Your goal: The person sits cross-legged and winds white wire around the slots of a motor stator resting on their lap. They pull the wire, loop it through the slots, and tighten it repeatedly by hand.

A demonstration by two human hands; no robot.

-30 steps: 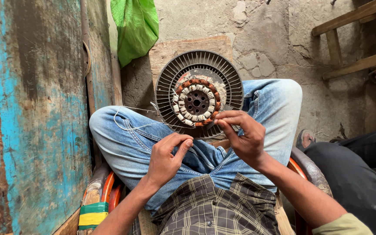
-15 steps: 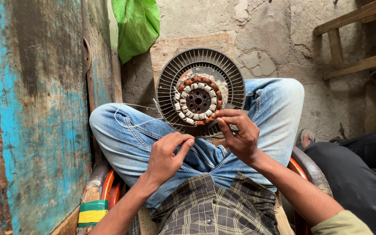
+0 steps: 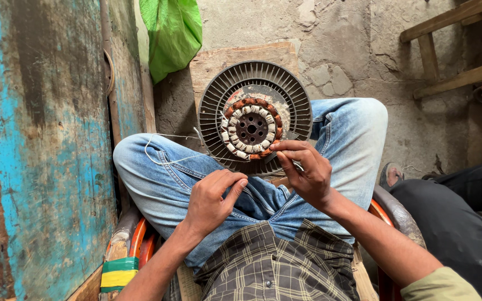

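Pinching a thin wire near the wound stator just above its fingertips, the right hand risks snapping or kinking the strand if the left hand, fingers pressed together on it lower down, tugs unevenly.

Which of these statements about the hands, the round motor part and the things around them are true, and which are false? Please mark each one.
1. The right hand touches the copper-wound ring at its lower right edge. True.
2. The left hand rests on the finned disc. False: it is apart from it, above the jeans, fingers pinched.
3. A green bag hangs at the upper left of the disc. True.
4. The disc lies flat on the blue door. False: it stands between the knees, on a wooden board.
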